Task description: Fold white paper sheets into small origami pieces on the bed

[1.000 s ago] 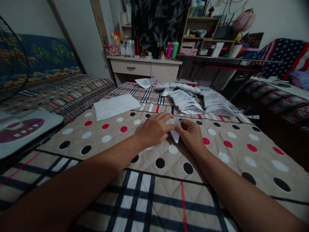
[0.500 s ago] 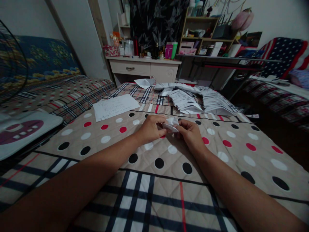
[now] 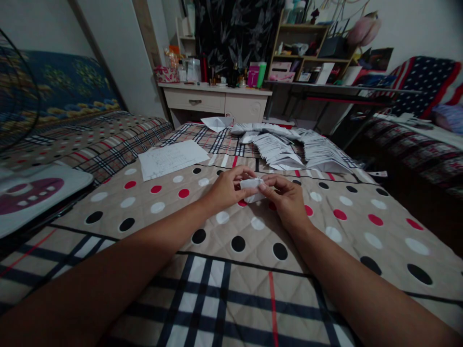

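Between my two hands is a small folded piece of white paper (image 3: 254,197), held just over the dotted bedspread (image 3: 237,270). My left hand (image 3: 231,187) pinches its left side, thumb along the near face and fingers behind. On the right, the thumb and fingers of my right hand (image 3: 284,193) press together on the paper's upper right edge. Part of the paper is hidden behind the fingers. Beyond my hands lie rows of folded white paper pieces (image 3: 277,152), packed tightly side by side.
A sheet of paper with writing (image 3: 173,159) lies flat to the left. Farther back is a loose folded paper (image 3: 216,124). A white and purple appliance (image 3: 39,195) stands at the left edge. A white dresser (image 3: 197,101) and a shelf (image 3: 302,60) stand behind the bed.
The folded paper has turned, so a flat strip now faces me along its top. My left fingers have lifted and spread over it, and my right thumb has shifted left onto its edge.
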The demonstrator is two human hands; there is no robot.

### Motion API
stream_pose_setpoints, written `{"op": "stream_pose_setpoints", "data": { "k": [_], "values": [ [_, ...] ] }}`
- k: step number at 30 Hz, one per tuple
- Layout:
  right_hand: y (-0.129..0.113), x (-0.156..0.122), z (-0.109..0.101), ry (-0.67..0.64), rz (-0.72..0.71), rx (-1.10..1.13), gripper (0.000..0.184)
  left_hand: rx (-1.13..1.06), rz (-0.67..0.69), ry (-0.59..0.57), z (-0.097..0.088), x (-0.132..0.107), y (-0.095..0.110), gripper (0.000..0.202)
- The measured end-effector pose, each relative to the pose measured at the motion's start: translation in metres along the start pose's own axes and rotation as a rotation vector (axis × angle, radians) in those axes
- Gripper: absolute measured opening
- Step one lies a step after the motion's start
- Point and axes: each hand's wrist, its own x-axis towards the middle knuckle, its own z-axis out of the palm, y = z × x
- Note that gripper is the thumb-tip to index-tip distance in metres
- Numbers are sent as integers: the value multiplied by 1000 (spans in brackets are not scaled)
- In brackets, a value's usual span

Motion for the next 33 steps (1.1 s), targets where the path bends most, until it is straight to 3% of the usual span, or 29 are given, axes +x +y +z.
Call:
{"op": "stream_pose_setpoints", "data": {
  "k": [4,15,22,26,29,33],
  "values": [
    [-1,-1,0,-3,27,23,13,-21,-7,56,3,1,2,26],
    [1,0,0,11,70,-1,13,-86,-102,76,3,4,1,17],
    [-1,1,0,-31,-79,-117,8,-193,-402,72,-6,6,18,18],
    [-4,0,2,-58,-119,-126,8,-214,-557,4,-14,9,27,20],
    [-5,-2,4,-92,-132,-135,12,-135,-535,-42,-16,9,24,13],
    [-6,-2,4,-103,-122,-136,13,17,-388,5,-13,9,17,10]
  ]
}}
